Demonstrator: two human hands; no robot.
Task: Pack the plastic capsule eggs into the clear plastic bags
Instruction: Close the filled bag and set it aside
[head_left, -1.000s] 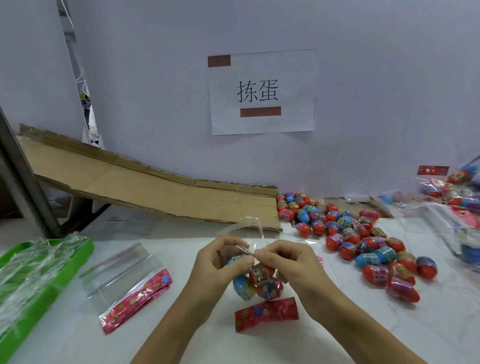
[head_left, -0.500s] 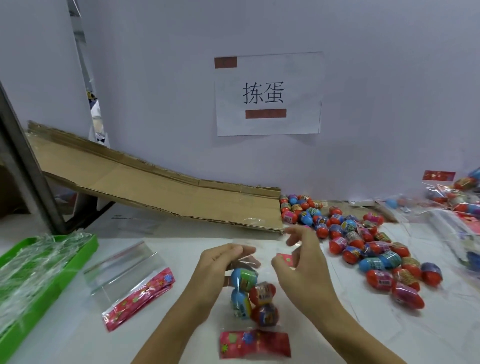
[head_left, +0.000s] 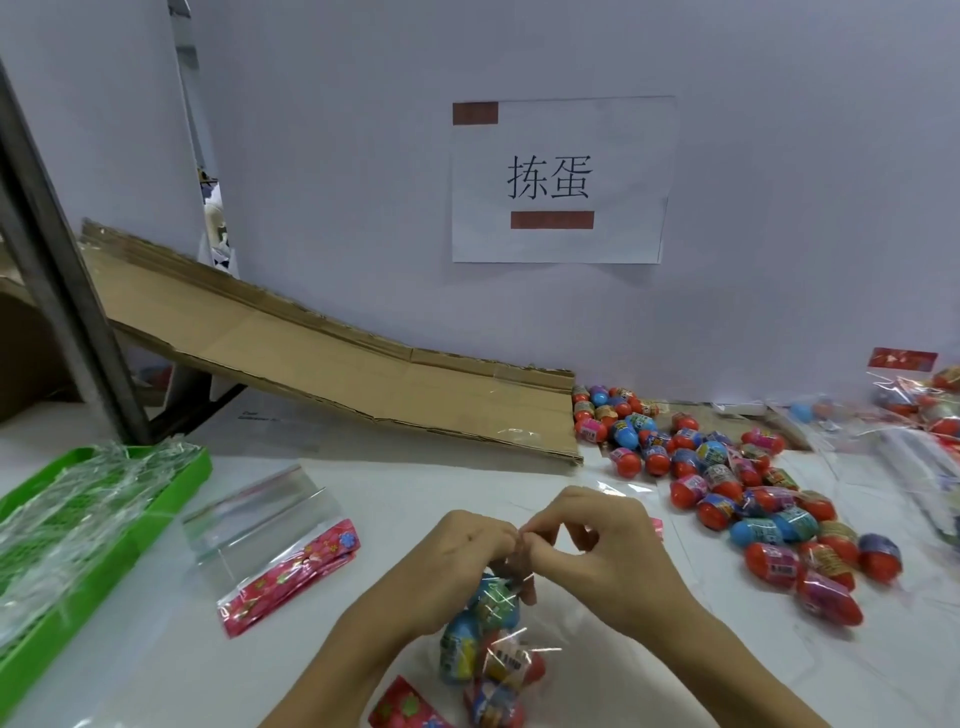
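Observation:
A clear plastic bag (head_left: 498, 654) with a red printed header hangs between my hands, holding several capsule eggs in blue, red and green. My left hand (head_left: 457, 566) grips the bag's gathered top from the left. My right hand (head_left: 597, 545) pinches the same top edge from the right, fingertips meeting the left hand's. A pile of loose capsule eggs (head_left: 727, 483) lies on the white table to the right. A stack of empty clear bags (head_left: 270, 535) with red headers lies to the left.
A green tray (head_left: 192, 483) of crinkled clear plastic stands at the left edge. A cardboard ramp (head_left: 337, 374) slopes down from the left to the egg pile. Filled bags (head_left: 930, 405) sit at the far right. A paper sign (head_left: 556, 176) hangs on the wall.
My right hand had let go and lifted off half a second ago; it is now back pinching the bag's top beside my left hand. The bag hangs lower in view.

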